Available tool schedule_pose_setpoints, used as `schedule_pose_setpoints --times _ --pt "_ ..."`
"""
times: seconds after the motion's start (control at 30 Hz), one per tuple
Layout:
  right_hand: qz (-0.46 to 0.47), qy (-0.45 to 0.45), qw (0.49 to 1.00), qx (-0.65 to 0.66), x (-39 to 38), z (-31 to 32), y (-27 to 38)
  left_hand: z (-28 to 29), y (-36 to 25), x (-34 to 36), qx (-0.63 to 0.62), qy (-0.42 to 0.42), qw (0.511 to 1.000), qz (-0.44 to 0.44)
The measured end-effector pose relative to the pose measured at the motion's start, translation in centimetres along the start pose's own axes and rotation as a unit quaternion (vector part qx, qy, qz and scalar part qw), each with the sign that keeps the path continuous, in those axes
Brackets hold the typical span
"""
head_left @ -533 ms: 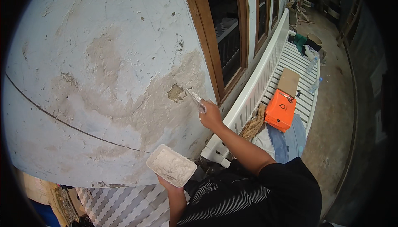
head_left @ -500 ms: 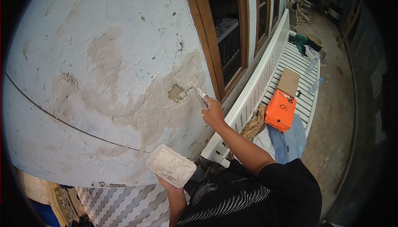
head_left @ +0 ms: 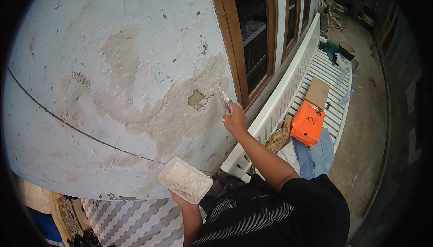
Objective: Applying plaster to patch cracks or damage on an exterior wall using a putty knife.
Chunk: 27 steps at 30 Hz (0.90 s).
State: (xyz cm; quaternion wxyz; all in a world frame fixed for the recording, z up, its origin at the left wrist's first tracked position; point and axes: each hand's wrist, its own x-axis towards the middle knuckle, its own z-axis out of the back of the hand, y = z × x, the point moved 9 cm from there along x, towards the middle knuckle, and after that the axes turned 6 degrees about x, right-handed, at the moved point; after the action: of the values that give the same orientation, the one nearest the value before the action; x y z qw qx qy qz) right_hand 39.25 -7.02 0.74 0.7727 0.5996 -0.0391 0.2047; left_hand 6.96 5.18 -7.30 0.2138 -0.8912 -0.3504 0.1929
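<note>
Scraper (head_left: 223,96) slightly higher, in right grip (head_left: 235,120)

The paste (head_left: 184,178) is off-white, the shirt (head_left: 275,215) black with white stripes.

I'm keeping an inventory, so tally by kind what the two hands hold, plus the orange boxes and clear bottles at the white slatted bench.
Tub of pale paste: 1
Scraper: 1
Orange box: 1
Clear bottles: 2
Total: 5
</note>
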Motion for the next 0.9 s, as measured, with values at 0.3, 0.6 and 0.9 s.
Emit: schedule_pose_setpoints --times 0.3,0.6,0.9 --pt "0.029 0.109 0.994 0.001 -4.2 -4.7 0.6 0.3 -0.1 -0.3 -0.002 -0.015 1.0 -0.009" --pt "0.044 -0.05 0.997 -0.041 0.9 -1.8 0.0 -0.5 -0.1 -0.5 0.006 0.01 1.0 -0.003" --pt "-0.044 0.029 0.998 0.037 -1.1 -0.8 -5.0 0.1 -0.6 0.2 -0.014 0.004 1.0 -0.002"
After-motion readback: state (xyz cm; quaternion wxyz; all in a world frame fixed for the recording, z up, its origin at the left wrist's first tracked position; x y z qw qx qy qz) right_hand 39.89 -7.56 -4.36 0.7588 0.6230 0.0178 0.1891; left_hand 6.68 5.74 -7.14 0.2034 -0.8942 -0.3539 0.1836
